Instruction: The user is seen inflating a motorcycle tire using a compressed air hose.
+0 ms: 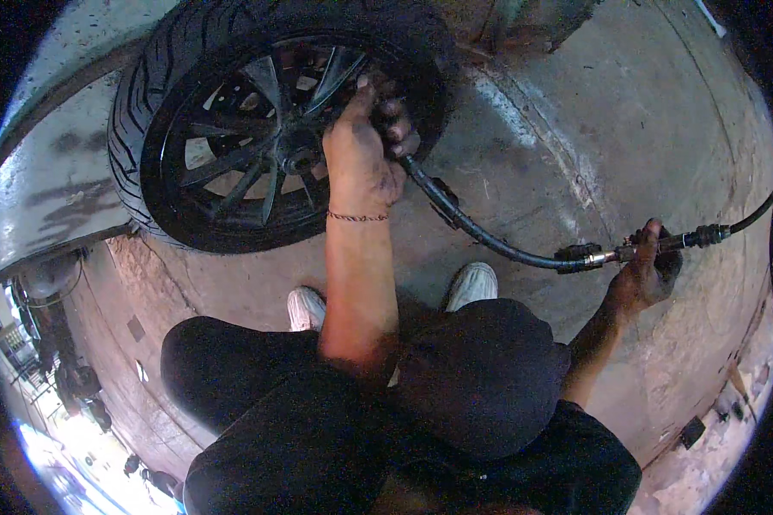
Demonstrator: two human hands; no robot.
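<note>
My left hand [367,138] is closed around the end of a black rubber air hose [477,232], against the edge of a car wheel rim. My fingers hide the hose's tip and whatever it touches there. The dark multi-spoke alloy wheel [277,141] carries a black tyre [135,129] and sits under a light-coloured car body [51,187]. To the right, my right hand [644,273] grips the hose's coupling, beside a shiny metal fitting [602,257]. Past that hand, a black connector [702,236] joins a thinner supply hose [753,215].
My white shoes [473,286] stand on the stained concrete floor [650,129], just below the wheel. Whitish marks [509,109] run across the floor right of the tyre. Dark, unclear objects [77,380] lie far left near bright light. A small dark square piece [692,432] lies lower right.
</note>
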